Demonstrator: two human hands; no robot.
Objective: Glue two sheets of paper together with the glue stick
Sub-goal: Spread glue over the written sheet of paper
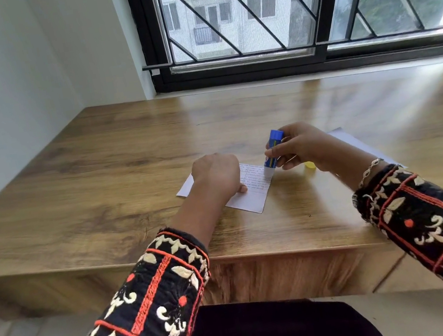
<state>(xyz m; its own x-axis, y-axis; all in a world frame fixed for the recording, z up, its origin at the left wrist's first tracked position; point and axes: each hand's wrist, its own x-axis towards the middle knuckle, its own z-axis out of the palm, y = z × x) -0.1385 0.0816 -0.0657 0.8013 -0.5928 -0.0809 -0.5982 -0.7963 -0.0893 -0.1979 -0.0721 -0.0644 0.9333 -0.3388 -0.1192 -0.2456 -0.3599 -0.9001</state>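
Note:
A small white sheet of paper (254,191) with handwritten lines lies on the wooden table (97,175). My left hand (215,174) rests on it as a loose fist and presses it down. My right hand (302,147) grips a blue glue stick (272,153), tilted, with its white tip touching the sheet's right edge. A second white sheet (358,143) lies to the right, mostly hidden under my right hand and forearm. The yellow cap (310,165) sits on the table under my right hand.
A barred window (275,10) runs along the table's far edge. A white wall stands at the left. The table's front edge is close to my body, with my lap below it.

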